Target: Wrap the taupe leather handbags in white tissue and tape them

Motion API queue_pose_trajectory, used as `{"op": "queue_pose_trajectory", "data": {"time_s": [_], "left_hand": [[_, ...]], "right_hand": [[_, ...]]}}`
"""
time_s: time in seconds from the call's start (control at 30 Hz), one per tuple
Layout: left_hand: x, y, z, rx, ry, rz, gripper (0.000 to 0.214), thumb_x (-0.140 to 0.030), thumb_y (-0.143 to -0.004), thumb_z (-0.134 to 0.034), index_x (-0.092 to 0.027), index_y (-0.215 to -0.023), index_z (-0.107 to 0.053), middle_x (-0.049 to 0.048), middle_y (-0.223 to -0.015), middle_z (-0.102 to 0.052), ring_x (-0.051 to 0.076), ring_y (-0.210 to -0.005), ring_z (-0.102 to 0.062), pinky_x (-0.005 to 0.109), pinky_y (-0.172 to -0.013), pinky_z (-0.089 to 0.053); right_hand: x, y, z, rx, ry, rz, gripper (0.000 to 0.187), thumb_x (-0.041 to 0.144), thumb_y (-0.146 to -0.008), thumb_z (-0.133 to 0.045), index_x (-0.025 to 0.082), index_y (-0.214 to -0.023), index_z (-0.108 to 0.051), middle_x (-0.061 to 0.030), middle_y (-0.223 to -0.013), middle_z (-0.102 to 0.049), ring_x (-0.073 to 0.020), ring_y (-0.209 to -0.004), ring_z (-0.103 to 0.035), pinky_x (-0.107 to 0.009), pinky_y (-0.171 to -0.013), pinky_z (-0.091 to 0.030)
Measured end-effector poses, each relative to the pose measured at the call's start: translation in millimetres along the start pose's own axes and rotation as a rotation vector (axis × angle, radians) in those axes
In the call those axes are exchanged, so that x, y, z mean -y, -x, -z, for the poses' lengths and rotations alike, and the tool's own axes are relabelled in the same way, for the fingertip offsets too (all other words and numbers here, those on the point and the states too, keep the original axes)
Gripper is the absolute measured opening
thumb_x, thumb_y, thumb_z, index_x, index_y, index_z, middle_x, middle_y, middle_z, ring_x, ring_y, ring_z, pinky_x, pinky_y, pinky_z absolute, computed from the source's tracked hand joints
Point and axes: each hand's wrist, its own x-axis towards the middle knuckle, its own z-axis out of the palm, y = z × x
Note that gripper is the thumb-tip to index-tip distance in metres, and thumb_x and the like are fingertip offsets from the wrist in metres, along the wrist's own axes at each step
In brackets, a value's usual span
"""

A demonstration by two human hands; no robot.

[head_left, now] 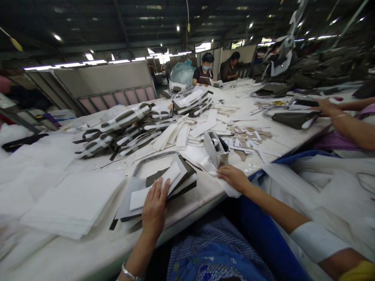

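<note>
"While I log from the remote station, how do you read the left hand?"

"Flat, fingers extended and close together, resting on a white strip. I note the strip lying slantwise over a dark folded piece, on the white table, near its front edge."

"And the right hand?"

"At the near end of the tape dispenser, fingers curled. My view is poor there; it appears to touch the dispenser, but I cannot tell whether it grips anything."

"Surroundings?"

"I record a stack of white sheets left of the dark folded piece, and strapped bundles beyond it. Paper scraps lie just beside the dispenser. Far right, a co-worker's hand is at another dark piece, well apart from both hands."
</note>
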Motion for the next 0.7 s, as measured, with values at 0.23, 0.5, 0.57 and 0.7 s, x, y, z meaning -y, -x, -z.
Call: {"op": "queue_pose_trajectory", "data": {"time_s": [0.23, 0.5, 0.57, 0.7], "left_hand": [[0, -1, 1.8, 0.027, 0.023, 0.019, 0.076, -0.006, -0.083, -0.051, -0.023, -0.153, -0.026, 0.0099, -0.157, -0.034, 0.031, -0.142, -0.035, 0.047, -0.112, -0.041], [3, -6, 4.1, 0.003, 0.057, 0.059, 0.078, -0.008, -0.084, -0.054, -0.023, -0.154, -0.023, 0.0089, -0.157, -0.034, 0.031, -0.142, -0.035, 0.047, -0.111, -0.041], [4, -7, 4.4, 0.003, 0.069, 0.081, 0.079, -0.009, -0.084, -0.055, -0.023, -0.154, -0.022, 0.0086, -0.158, -0.033, 0.031, -0.142, -0.035, 0.047, -0.112, -0.041], [5, -7, 3.8, -0.008, 0.077, 0.099, 0.078, -0.010, -0.086, -0.055, -0.024, -0.155, -0.021, 0.0080, -0.158, -0.033, 0.031, -0.142, -0.035, 0.047, -0.112, -0.040]], "right_hand": [[15, -13, 13, -0.029, 0.038, 0.020, 0.030, 0.033, -0.097, -0.047, 0.024, -0.104, -0.075, -0.0068, -0.112, -0.073, -0.0267, -0.105, -0.064, -0.040, -0.092, -0.048], [84, 2, 33, 0.099, -0.109, 0.172, 0.028, 0.036, -0.097, -0.051, 0.026, -0.100, -0.077, -0.0052, -0.104, -0.076, -0.0246, -0.097, -0.068, -0.036, -0.090, -0.049], [98, 5, 29, 0.219, -0.190, 0.203, 0.028, 0.040, -0.095, -0.053, 0.027, -0.103, -0.076, -0.0050, -0.104, -0.076, -0.0250, -0.097, -0.069, -0.036, -0.088, -0.052], [109, -5, -4, 0.166, -0.242, 0.159, 0.048, 0.045, -0.091, -0.060, 0.017, -0.130, -0.063, -0.0145, -0.134, -0.061, -0.0325, -0.126, -0.055, -0.046, -0.108, -0.044]]}}
